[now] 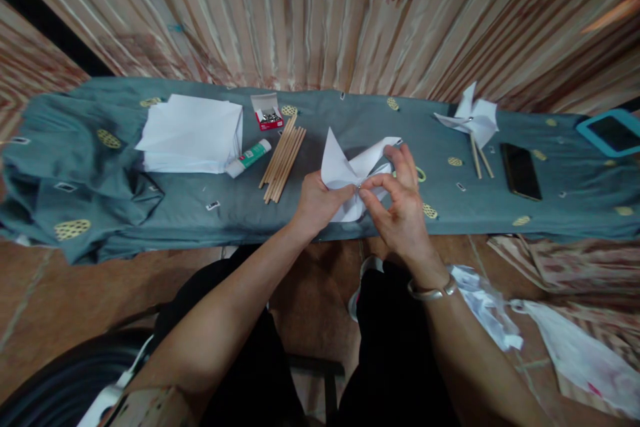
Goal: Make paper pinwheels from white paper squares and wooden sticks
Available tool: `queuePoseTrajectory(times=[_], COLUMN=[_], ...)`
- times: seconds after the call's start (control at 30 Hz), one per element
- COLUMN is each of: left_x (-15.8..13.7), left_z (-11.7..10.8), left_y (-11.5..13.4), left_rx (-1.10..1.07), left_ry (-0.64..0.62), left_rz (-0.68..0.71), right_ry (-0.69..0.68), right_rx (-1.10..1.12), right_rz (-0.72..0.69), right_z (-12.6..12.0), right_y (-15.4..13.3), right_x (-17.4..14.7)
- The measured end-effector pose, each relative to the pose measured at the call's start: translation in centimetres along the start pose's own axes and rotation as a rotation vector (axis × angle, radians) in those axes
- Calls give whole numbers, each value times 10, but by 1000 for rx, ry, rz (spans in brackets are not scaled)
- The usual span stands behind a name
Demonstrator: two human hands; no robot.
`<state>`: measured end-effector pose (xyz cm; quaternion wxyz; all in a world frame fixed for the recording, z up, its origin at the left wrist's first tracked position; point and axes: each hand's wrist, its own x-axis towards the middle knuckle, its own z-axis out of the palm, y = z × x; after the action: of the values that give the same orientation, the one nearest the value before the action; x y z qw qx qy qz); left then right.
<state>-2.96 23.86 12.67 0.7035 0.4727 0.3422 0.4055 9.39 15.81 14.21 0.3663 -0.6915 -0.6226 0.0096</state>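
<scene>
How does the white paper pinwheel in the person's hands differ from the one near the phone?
The held pinwheel is gripped by the left hand and right hand; the other pinwheel rests on the patterned cloth. Two wooden sticks extend from the other pinwheel, while none shows at the held pinwheel. Both are white folded paper with pointed corners.

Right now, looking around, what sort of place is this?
Probably a makeshift craft spot, perhaps in a home: a stack of white paper and wooden sticks lie on a cloth-covered table, with a patterned curtain behind.
</scene>
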Motion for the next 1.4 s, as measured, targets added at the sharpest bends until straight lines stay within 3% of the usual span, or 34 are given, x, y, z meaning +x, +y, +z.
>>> queuePoseTrajectory(times=[0.47, 0.87, 1.2, 1.4], left_x=[1, 0, 0, 1], left_z=[-3, -3, -4, -5], left_y=[-1, 0, 1, 1], left_rx=[56, 115, 65, 81], left_ry=[-46, -14, -25, -16], left_rz=[33, 30, 17, 21], right_ry=[26, 69, 180, 130], right_rx=[107, 170, 179, 352], right_rz=[72, 123, 189, 264], right_z=[0, 3, 6, 7], right_y=[2, 5, 6, 10], right_x=[1, 0, -1, 0])
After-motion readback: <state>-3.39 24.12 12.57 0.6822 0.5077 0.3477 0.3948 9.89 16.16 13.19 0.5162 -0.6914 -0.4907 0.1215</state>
